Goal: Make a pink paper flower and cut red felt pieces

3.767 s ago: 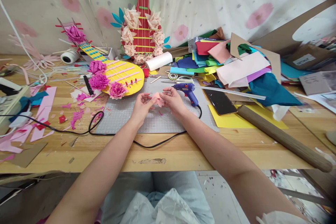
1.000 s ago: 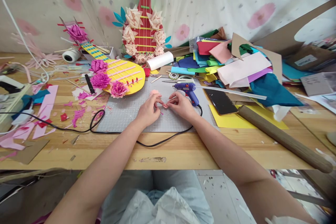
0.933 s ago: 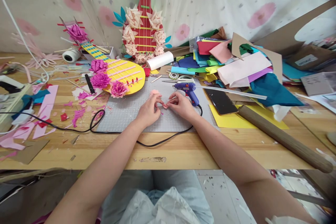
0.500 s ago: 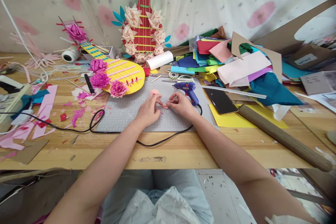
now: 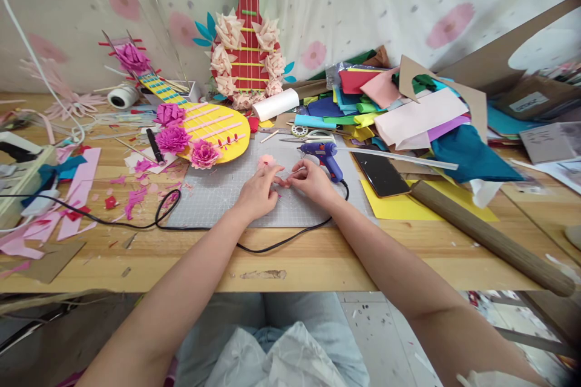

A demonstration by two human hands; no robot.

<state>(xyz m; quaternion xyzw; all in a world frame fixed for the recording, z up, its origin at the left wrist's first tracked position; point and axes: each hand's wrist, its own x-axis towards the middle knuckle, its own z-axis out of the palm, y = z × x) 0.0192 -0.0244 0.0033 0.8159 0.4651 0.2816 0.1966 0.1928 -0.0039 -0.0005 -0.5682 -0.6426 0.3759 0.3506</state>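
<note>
My left hand [image 5: 257, 191] and my right hand [image 5: 310, 180] meet fingertip to fingertip over the grey cutting mat [image 5: 218, 196]. Both pinch a tiny pink paper piece [image 5: 284, 182] between them, low over the mat. A small pale pink paper flower [image 5: 267, 161] lies on the mat just beyond my left fingers. A blue glue gun [image 5: 323, 156] rests right behind my right hand, its black cord [image 5: 163, 217] looping over the mat's near edge to the left.
A yellow paper guitar with magenta flowers [image 5: 206, 130] lies left of the mat. A red guitar [image 5: 247, 54] leans on the wall. Coloured paper is heaped [image 5: 408, 112] at right, with a black phone [image 5: 380, 174], a wooden rolling pin [image 5: 490, 239] and scissors [image 5: 308, 138]. Pink scraps [image 5: 77, 193] litter the left.
Earlier both hands held the pink flower up between them. It now lies on the mat, and my hands have dropped lower, pinching a small pink piece. Little motion in the last second.
</note>
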